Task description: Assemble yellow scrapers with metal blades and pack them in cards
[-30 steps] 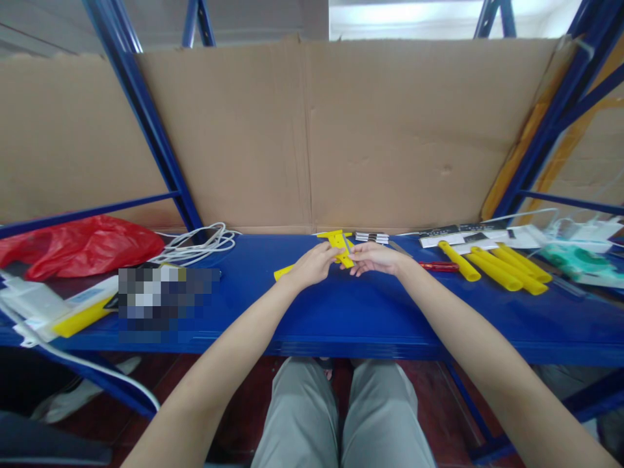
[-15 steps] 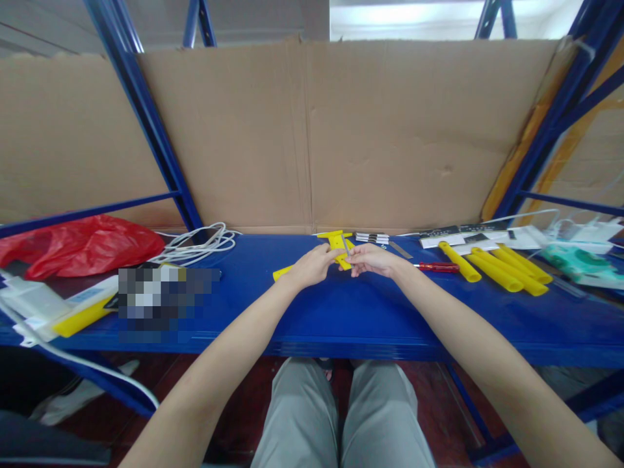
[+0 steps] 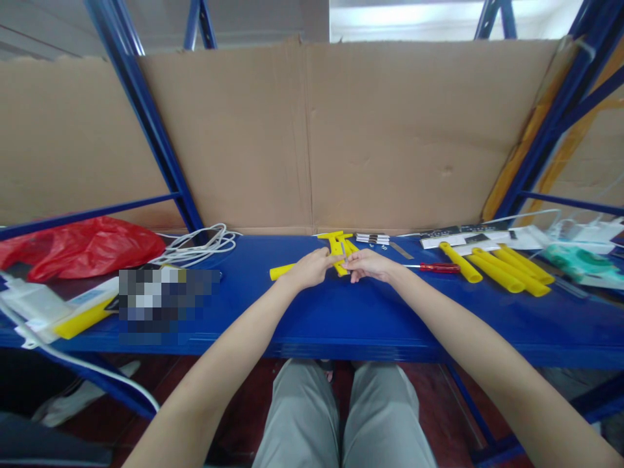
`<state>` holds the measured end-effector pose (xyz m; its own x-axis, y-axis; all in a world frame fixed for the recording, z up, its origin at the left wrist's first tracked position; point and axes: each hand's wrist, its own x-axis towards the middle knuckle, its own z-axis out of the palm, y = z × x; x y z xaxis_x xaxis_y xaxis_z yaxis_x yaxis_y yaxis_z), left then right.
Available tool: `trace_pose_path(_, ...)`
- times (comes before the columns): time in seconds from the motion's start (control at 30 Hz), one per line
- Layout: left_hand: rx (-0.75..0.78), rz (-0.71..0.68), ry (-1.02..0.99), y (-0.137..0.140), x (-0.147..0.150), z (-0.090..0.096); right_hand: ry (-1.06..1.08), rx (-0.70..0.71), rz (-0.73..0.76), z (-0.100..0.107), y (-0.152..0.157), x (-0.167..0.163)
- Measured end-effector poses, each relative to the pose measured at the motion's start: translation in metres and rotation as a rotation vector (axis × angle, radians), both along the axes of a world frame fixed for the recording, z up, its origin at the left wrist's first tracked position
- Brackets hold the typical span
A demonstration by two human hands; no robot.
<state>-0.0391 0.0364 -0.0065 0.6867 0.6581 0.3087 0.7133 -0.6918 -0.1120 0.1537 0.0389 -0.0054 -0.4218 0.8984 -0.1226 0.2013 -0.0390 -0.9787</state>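
Note:
Both hands meet over a yellow T-shaped plastic piece [image 3: 336, 246] near the back of the blue shelf. My left hand [image 3: 312, 268] grips its left side, fingers closed on it. From the right, my right hand [image 3: 369, 264] pinches a thin grey metal strip [image 3: 343, 249] against the plastic; the fingertips partly hide it. Another yellow part shows just behind the right fingers. A yellow tube [image 3: 281, 272] sticks out left of my left hand. Close to my right wrist lies a screwdriver [image 3: 439, 267] with a red handle, its shaft pointing left.
Several yellow tubular handles [image 3: 497, 272] lie at the right. Small white-and-dark packs [image 3: 372, 239] and a flat metal strip [image 3: 401, 249] lie behind my right hand. White cable [image 3: 207, 242] and a red plastic bag [image 3: 92, 247] are left. Cardboard [image 3: 312, 136] walls the back.
The yellow piece has shifted slightly, and my right fingers have moved a little left along the grey strip. The yellow tube reaches slightly farther left. Most of the screwdriver's shaft now shows.

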Motion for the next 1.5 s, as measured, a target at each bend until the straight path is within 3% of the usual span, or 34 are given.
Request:
trace_pose_path(0.47,0.011,-0.019,0.018,-0.001,0.001,-0.002,0.011,-0.009,0.058,-0.009,0.008,0.004)
trace_pose_path(0.8,-0.031,-0.006,-0.006,-0.004,0.002,0.004,-0.061,-0.001,0.017,-0.002,0.001,-0.001)
trace_pose_path(1.07,-0.058,-0.072,-0.032,-0.009,0.011,0.003,-0.3,0.202,0.087,0.007,0.011,0.025)
trace_pose_path(1.13,-0.061,-0.099,-0.019,-0.011,0.016,0.002,-0.432,0.293,-0.064,0.009,0.017,0.041)
trace_pose_path(1.27,-0.092,-0.113,-0.043,-0.011,0.021,-0.003,-0.763,0.523,-0.529,0.002,0.036,0.077)
trace_pose_path(1.37,-0.097,-0.128,-0.075,-0.009,0.02,-0.005,-0.922,0.564,-0.578,-0.009,0.047,0.097)
trace_pose_path(1.5,-0.101,-0.146,-0.076,-0.006,0.018,-0.005,-1.071,0.553,-0.468,-0.017,0.05,0.103)
